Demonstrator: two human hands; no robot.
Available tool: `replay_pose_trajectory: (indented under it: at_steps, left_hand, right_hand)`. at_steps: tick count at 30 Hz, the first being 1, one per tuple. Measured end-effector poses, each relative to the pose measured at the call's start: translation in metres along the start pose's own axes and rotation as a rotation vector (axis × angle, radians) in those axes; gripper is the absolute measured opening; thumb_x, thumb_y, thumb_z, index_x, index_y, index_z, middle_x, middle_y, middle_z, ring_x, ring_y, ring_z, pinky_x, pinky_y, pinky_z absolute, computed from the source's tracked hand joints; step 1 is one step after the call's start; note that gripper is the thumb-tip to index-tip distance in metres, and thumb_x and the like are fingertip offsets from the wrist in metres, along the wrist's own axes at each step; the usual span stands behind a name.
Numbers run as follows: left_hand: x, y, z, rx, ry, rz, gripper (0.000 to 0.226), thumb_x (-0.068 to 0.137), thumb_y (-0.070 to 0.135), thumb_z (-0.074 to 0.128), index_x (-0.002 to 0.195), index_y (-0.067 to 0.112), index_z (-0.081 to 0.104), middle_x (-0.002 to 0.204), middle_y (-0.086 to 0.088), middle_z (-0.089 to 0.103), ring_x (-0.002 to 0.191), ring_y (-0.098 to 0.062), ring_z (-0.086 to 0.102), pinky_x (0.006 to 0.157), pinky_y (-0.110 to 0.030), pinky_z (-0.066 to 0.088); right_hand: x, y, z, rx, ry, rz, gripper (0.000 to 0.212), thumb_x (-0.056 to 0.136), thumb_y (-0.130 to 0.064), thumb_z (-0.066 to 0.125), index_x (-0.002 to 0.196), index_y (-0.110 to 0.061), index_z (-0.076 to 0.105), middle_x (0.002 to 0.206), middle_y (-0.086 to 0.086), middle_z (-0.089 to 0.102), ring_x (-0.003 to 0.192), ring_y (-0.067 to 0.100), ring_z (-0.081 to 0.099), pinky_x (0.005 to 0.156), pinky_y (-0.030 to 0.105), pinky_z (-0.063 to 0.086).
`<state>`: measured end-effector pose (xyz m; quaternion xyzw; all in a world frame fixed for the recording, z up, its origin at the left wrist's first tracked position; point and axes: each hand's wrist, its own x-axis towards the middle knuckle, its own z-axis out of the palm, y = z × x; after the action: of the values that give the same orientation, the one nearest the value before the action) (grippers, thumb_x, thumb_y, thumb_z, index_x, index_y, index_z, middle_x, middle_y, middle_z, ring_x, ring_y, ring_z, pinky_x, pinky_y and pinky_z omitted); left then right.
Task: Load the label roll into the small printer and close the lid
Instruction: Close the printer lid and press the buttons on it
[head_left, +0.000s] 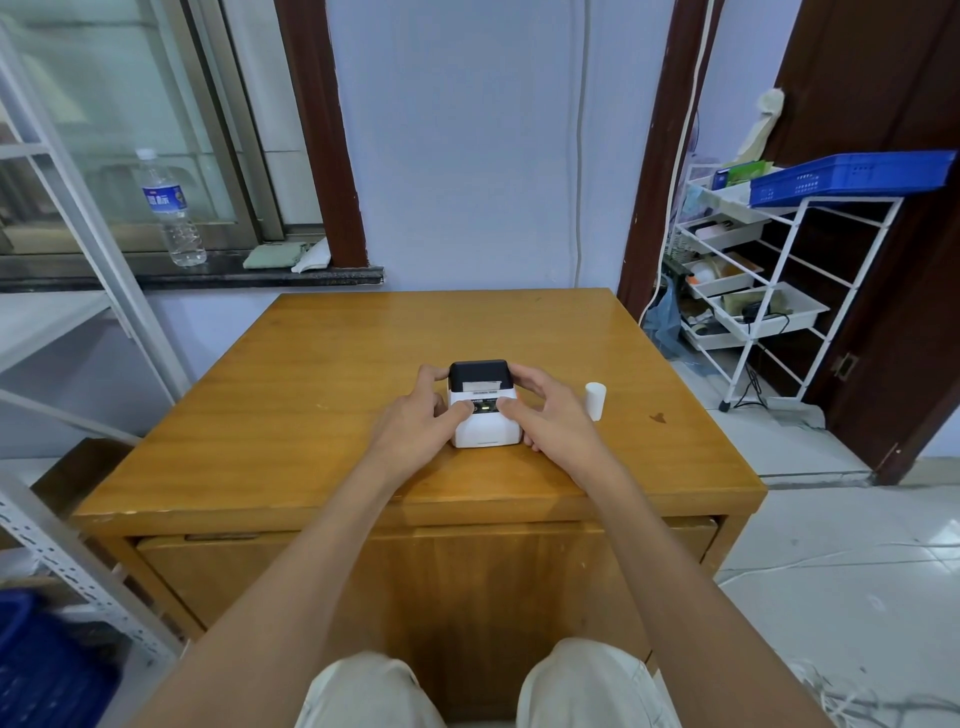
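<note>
A small printer (483, 428) with a white body and a black lid sits in the middle of the wooden table (322, 374). The lid lies down flat, and a strip of white paper shows at its front slot. My left hand (421, 415) grips the printer's left side, thumb on the front panel. My right hand (545, 410) grips the right side, thumb beside a lit green indicator. A white label roll (596, 401) stands upright on the table just right of my right hand, untouched.
A white wire rack (769, 291) with trays and a blue basket stands at the right, off the table. A water bottle (171, 208) is on the window sill at the far left. A metal shelf frame (78, 249) flanks the left.
</note>
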<state>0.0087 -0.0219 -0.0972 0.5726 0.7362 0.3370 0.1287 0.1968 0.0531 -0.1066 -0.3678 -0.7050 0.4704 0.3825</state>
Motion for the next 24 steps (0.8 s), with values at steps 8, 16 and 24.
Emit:
replay_pose_trajectory:
  at_steps: [8, 16, 24]
  left_hand:
    - [-0.0008, 0.0005, -0.0004, 0.0, 0.006, 0.004, 0.051, 0.099, 0.048, 0.052, 0.144, 0.026, 0.039, 0.075, 0.009, 0.064, 0.074, -0.015, 0.064, 0.064, -0.036, 0.043]
    - [-0.0008, 0.001, -0.0005, 0.007, 0.01, 0.005, 0.052, 0.099, 0.048, 0.052, 0.145, 0.026, 0.039, 0.076, 0.009, 0.065, 0.076, -0.017, 0.065, 0.064, -0.036, 0.043]
    - [-0.0016, 0.0016, -0.0002, -0.004, 0.014, 0.004, 0.051, 0.099, 0.047, 0.052, 0.144, 0.026, 0.04, 0.072, 0.01, 0.06, 0.074, -0.017, 0.063, 0.065, -0.036, 0.042]
  right_hand:
    - [0.0012, 0.0004, -0.0001, 0.005, 0.01, -0.01, 0.052, 0.097, -0.027, 0.069, 0.147, -0.03, 0.055, 0.144, -0.013, 0.061, 0.077, -0.002, 0.055, 0.065, 0.015, 0.047]
    - [-0.0009, -0.001, -0.0009, 0.001, 0.014, -0.011, 0.05, 0.098, -0.026, 0.068, 0.147, -0.03, 0.055, 0.142, -0.012, 0.061, 0.077, -0.002, 0.055, 0.058, 0.013, 0.048]
    - [-0.0035, -0.0047, -0.0008, 0.002, 0.014, -0.015, 0.047, 0.098, -0.024, 0.068, 0.144, -0.03, 0.057, 0.142, -0.01, 0.061, 0.076, -0.001, 0.054, 0.051, 0.011, 0.048]
